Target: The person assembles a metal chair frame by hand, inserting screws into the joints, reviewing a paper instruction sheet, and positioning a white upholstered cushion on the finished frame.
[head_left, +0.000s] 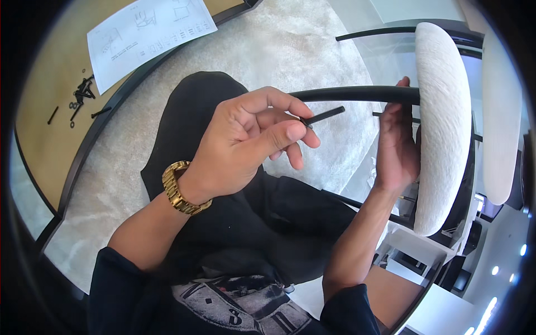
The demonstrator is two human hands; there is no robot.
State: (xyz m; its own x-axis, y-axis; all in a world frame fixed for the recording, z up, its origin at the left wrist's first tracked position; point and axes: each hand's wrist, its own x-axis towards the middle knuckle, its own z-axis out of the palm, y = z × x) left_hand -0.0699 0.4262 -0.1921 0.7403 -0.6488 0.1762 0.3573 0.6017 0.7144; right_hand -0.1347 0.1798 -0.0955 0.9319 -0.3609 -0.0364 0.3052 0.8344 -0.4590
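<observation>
A pale shaggy rug (290,50) covered the floor, with a wooden board (47,134) at far left carrying an instruction sheet (148,33) and loose black screws (81,97). The left hand (245,142) pinched a thin black rod (324,115) between thumb and fingers, just left of the right hand (396,145), which lay flat against the cushioned seat (444,128), near a black curved leg (352,94).

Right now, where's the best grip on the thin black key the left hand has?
Probably the near end of the thin black key, where the left hand already pinches it between thumb and index finger. Come from the left, along its length: the bare tip points right toward the round cushioned seat that the right hand steadies.
</observation>
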